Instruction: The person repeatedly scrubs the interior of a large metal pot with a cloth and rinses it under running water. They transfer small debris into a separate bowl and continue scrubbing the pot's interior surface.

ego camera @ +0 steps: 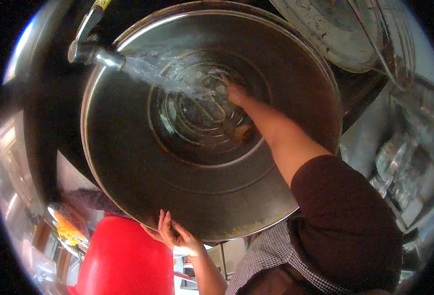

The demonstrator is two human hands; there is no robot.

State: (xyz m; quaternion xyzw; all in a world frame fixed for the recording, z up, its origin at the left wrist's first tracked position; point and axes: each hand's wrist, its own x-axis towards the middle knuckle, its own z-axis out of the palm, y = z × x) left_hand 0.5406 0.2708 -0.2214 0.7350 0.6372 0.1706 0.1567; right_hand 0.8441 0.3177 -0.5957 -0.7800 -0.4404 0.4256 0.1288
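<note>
A large round, dark metal pot (128, 147) with a shiny rim fills the middle of the view, its mouth facing me. My left hand (176, 236) holds the pot's rim at the lower left, fingers over the edge. Inside, my right hand (235, 92) reaches down to the ringed bottom, its index finger pointing into the water. Whether that hand holds something is hard to make out, as splashing water (194, 86) blurs it. A metal tap (106, 59) at the upper left pours a strong stream into the pot. Near my right forearm a brownish patch (242, 132) shows on the bottom.
A red plastic container (128, 258) stands below the pot's left side. Beside it is an orange-and-yellow item (69, 228), blurred. At the upper right are a worn, round metal lid or pan (335, 33) and a wire utensil (405, 55). Shiny, clear items (397, 162) lie at the right.
</note>
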